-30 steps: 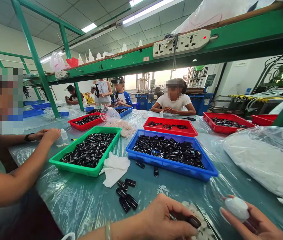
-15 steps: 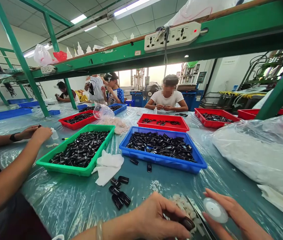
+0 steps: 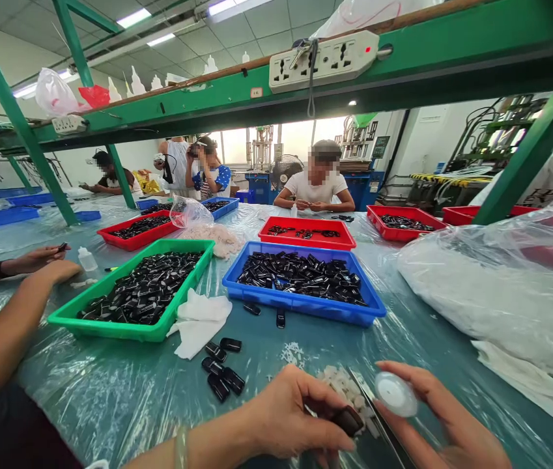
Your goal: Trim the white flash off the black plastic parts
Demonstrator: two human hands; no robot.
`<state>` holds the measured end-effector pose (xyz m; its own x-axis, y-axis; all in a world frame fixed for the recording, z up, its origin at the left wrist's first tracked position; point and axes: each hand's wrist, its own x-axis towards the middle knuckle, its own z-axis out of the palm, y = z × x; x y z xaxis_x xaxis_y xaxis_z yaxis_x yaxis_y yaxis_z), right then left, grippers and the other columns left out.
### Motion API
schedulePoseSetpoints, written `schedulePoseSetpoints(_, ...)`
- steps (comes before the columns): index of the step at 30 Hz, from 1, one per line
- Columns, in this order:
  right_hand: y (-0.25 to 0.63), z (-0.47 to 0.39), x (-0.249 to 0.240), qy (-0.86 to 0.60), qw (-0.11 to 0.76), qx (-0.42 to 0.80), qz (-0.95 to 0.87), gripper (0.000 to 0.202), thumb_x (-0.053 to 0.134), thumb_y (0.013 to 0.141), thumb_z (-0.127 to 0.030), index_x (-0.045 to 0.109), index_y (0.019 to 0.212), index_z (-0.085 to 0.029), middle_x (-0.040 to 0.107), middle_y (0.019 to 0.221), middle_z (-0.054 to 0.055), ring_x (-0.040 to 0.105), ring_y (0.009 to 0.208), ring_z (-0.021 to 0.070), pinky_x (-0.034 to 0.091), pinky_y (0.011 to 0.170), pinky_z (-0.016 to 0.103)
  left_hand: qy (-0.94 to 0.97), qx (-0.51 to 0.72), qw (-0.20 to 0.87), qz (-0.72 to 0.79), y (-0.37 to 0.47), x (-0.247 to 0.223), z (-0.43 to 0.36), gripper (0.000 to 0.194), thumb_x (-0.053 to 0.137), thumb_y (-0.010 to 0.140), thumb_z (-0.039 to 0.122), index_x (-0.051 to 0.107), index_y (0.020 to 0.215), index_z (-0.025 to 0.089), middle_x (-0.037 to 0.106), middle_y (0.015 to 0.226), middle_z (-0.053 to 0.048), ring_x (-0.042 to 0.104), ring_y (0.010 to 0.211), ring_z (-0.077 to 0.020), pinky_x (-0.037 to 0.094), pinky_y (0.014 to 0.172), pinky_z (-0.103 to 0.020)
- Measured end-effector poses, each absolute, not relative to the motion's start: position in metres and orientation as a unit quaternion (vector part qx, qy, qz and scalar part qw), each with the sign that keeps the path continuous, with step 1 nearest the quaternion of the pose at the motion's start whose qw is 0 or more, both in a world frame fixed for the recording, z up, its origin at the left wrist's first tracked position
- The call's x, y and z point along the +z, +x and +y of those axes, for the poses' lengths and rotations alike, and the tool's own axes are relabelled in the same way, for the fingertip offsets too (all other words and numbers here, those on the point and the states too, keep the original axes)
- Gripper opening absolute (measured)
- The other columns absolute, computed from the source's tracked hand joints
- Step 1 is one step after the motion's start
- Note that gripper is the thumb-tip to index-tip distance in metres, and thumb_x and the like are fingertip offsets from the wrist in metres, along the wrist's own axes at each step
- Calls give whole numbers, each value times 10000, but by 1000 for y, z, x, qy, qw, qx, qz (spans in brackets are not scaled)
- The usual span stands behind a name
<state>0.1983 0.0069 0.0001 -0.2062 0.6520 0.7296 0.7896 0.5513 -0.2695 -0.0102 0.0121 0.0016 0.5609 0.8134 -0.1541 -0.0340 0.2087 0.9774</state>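
Note:
My left hand (image 3: 300,417) pinches a dark glossy piece (image 3: 348,421) between thumb and fingers near the bottom of the view. To its right, my right hand (image 3: 435,417) has its fingers around a small whitish translucent bottle (image 3: 396,393), whose round end faces me. Metal tweezers (image 3: 376,410) slant down beside that hand; whether it grips them is unclear. Small pale pieces (image 3: 339,384) lie in a pile just beyond my hands. Several loose black pieces (image 3: 222,371) rest on the plastic-covered table left of my left hand.
Beyond are a blue tray (image 3: 300,301) and a green tray (image 3: 110,331) full of black pieces, with a white cloth (image 3: 200,322) between. Red trays stand farther back. A large plastic bag (image 3: 491,293) lies right. A person's arms (image 3: 7,332) reach in at left.
The whole view has shifted, so trays and table things sit farther left. My hands keep their holds. At left, the other person's hands have moved apart. Another person now shows at the right edge.

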Motion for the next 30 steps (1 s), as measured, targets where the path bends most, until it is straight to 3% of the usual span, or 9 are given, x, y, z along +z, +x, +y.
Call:
schedulePoseSetpoints(13,199,0,14,-394,398,-140,-817,298,435,839,-103,555,1099,-184,606,998,92,635,897,186,548,706,286,531,266,729,339,-10,2,10,194,755,593,228,705,715,86,591,540,2,533,449,-70,461,459,-168)
schedulePoseSetpoints(21,201,1,18,-363,375,-213,-826,346,413,794,-23,589,1052,-172,617,998,105,588,966,218,504,767,358,498,260,762,323,-10,4,11,221,767,562,233,693,697,74,601,549,-18,558,452,-85,465,430,-164)
schedulePoseSetpoints(30,196,-3,23,-342,373,-230,-832,358,420,802,39,621,1001,-181,658,960,87,580,974,205,448,796,357,490,248,772,320,-11,7,10,175,759,560,191,684,664,71,593,512,-12,546,418,-77,445,402,-150)
